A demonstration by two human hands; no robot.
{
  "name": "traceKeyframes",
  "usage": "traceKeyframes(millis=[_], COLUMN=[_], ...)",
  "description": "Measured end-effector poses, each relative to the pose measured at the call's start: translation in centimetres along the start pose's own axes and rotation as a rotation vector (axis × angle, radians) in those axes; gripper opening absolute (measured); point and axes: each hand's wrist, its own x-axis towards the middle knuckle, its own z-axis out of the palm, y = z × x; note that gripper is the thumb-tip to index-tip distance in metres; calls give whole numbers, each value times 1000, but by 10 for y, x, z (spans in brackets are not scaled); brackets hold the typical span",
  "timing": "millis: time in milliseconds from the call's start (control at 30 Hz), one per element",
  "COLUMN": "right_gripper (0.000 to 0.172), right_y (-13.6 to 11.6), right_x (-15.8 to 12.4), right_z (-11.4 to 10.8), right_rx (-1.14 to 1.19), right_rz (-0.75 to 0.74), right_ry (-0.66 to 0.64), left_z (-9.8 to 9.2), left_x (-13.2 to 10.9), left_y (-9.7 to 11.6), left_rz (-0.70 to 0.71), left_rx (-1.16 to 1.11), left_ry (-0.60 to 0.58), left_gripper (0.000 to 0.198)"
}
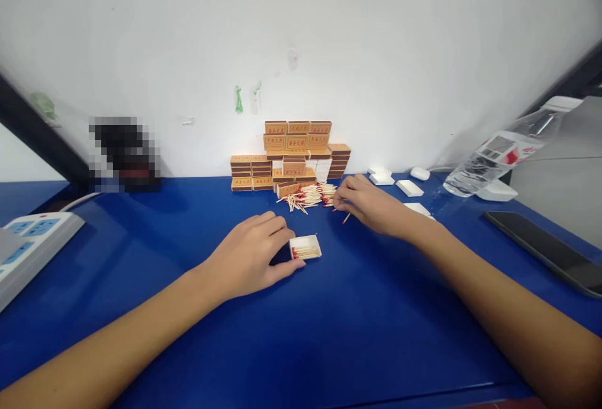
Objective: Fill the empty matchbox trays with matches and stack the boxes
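My left hand (251,252) rests on the blue table (329,334) with thumb and fingers gripping the left end of a small white matchbox tray (306,248) that has a few red-tipped matches in it. My right hand (369,203) reaches to a loose pile of matches (310,196) just beyond the tray, its fingers pinched together at the pile's right edge. One match (347,218) lies under that hand. Behind the pile, orange matchboxes (294,153) are stacked against the white wall.
Empty white trays (409,187) lie to the right of the pile. A plastic water bottle (505,153) leans at the far right, with a dark phone (545,251) in front of it. A white power strip (28,243) sits at the left edge.
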Motion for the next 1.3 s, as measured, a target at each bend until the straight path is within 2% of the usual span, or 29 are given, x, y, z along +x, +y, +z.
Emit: traceKeyframes(millis=[300, 400, 500, 633, 767, 867, 967, 1067, 1100, 1200, 1300], right_gripper=[22, 24, 25, 24, 19, 16, 17, 16, 15, 27, 38], right_y=[-6, -5, -12, -51, -104, -117, -99, -60, -46, -12, 3], right_x=[-18, -17, -16, -12, -7, -5, -7, -9, -10, -13, -12], right_z=[-13, -11, -11, -12, -4, 2, -1, -10, -12, -10, -4], right_rx=[157, 128, 114, 186, 261, 215, 200, 81, 27, -1, 50], right_rz=[70, 87, 94, 42, -11, -44, -27, 28, 56, 115, 146], right_ry=[-184, -199, -150, -21, -42, -57, 2, 189, 212, 138, 47], left_z=[1, 2, 2, 2, 1, 1, 1, 1, 2, 2, 2], left_x=[-1, -1, -1, 0, 1, 1, 1, 0, 0, -1, -1], left_y=[0, 0, 0, 0, 0, 1, 1, 1, 1, 0, -1], left_rz=[21, 15, 7, 1, -5, -10, -14, -11, -6, 4, 6], left_rx=[8, 6, 5, 7, -3, 3, 5, 2, 4, 6, -2], left_ry=[15, 8, 5, 10, -1, -2, 1, 7, 8, 5, 5], left_gripper=[35, 34, 33, 32, 29, 30, 34, 35, 36, 36, 35])
